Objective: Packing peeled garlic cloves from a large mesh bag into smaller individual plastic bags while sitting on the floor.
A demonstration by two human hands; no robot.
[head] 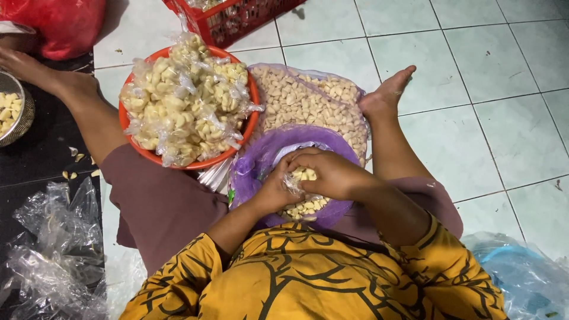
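Your right hand (333, 173) and left hand (274, 192) both pinch one small clear packet (301, 178) (fingers curled shut), directly above the purple bag (261, 160).

It looked like a home floor turned into a small food-packing spot — not a factory line. The person sat barefoot on pale green floor tiles (474, 71) with a black mat (41, 154) alongside. Around them stood household gear: an orange basin (252, 95) heaped with small filled clear bags (184, 101), a big open sack of loose pale pieces (308, 104), a red crate (237, 21), a metal sieve (24, 118) and crumpled clear plastic (53, 249). No bench, no machines, no shelving showed — only hand work done sitting on the floor.
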